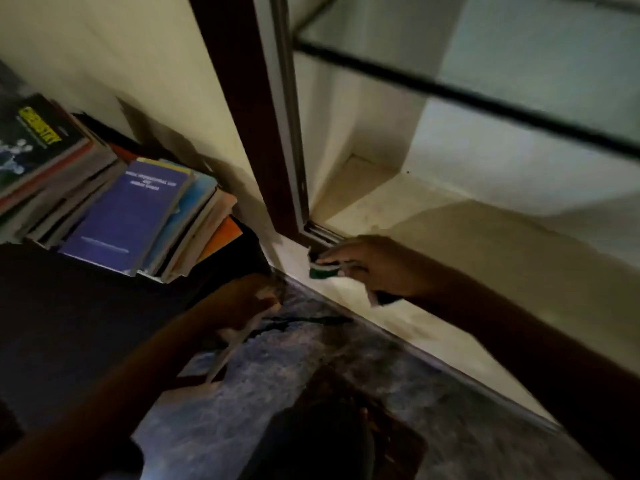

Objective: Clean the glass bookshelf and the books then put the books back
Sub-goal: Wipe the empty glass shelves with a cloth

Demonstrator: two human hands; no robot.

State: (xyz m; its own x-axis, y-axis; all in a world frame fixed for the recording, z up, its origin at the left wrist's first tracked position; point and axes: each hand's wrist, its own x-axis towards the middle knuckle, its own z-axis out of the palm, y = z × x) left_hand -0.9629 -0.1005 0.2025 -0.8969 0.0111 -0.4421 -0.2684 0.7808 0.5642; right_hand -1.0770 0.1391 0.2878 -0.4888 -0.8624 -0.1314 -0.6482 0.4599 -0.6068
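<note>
The fingers (pixel 332 255) of the right hand (pixel 367 268) are curled round a small green pad (pixel 323 273), thumb below and fingertips on top. The pad juts out past the fingertips toward the left. It sits at the front ledge of the bookshelf (pixel 433 220), just below the corner where the sliding track (pixel 320 233) meets the dark door frame (pixel 242 98). Blur hides whether the pad touches the ledge.

The left hand (pixel 242 303) is lower and nearer, over the mottled blue-grey floor (pixel 311 393). Its fingers are closed on a pale thing (pixel 230 344) that hangs down limply from the hand. It is too smeared to tell cloth from paper.

Beyond the right hand, the bookshelf's cream bottom compartment runs back into a corner. A glass shelf (pixel 519 57) with a dark front edge crosses above it.

The books (pixel 131 213) are outside the bookshelf, well to the left of both hands. They are stacked slanting against the wall (pixel 104 46), a purple cover uppermost on the near pile and a dark cover with yellow lettering on the pile behind.
</note>
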